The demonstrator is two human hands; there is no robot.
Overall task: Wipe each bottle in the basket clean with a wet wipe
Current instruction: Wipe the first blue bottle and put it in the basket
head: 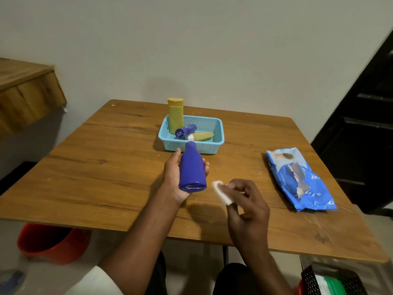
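Note:
My left hand holds a blue bottle lying in its palm, cap pointing away from me, base toward me. To its right, my right hand pinches a folded white wet wipe, a short gap from the bottle. Behind them a light blue basket stands on the wooden table. In the basket a tall yellow bottle stands upright, while a small blue bottle and a small yellow bottle lie on their sides.
A blue pack of wet wipes lies on the table's right side. A red bucket sits on the floor under the table's left edge. A black crate is at the lower right. A wooden shelf juts from the left wall.

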